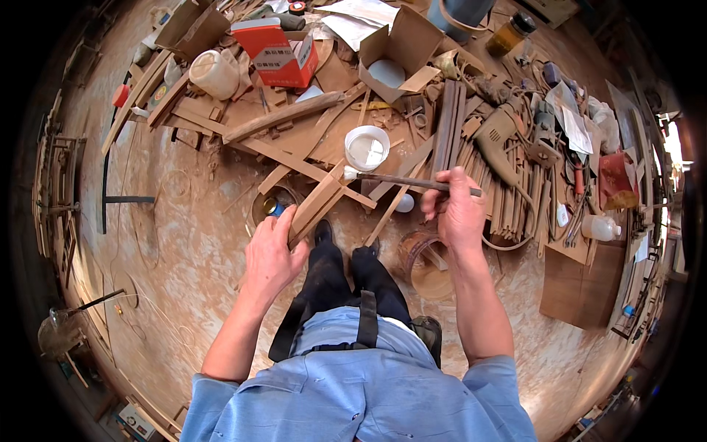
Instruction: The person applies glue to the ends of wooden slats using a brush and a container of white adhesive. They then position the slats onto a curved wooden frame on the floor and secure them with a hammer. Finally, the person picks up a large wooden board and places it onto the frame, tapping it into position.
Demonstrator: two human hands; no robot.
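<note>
Here's the left hand (271,258), at the near left, fingers closed around a piece of wood (321,203) that slants away, far and to the right. Over on the right, the right hand (459,210) has thumb and fingers gripping the dark handle of a brush (405,180), held almost level and pointing left across the middle. The brush's pale tip is right at the far end of that wood; whether it touches or sits just above, I can't tell.

Just beyond the tip, a white cup (367,149) stands with pale stuff inside. A small can with blue on it (273,207) is just beyond the left hand, and a white round thing (404,203) is just left of the right hand.

Now to the far side: a red and white box (276,55) on the left, an open cardboard box (396,59) right of it, and a whitish jug (213,74) farther left. Out right, past a bundle of dark strips (449,121), lies an olive drill (497,141) among sticks and cords. Down near the feet, a brown tub (409,254) stands on the floor (177,272).
</note>
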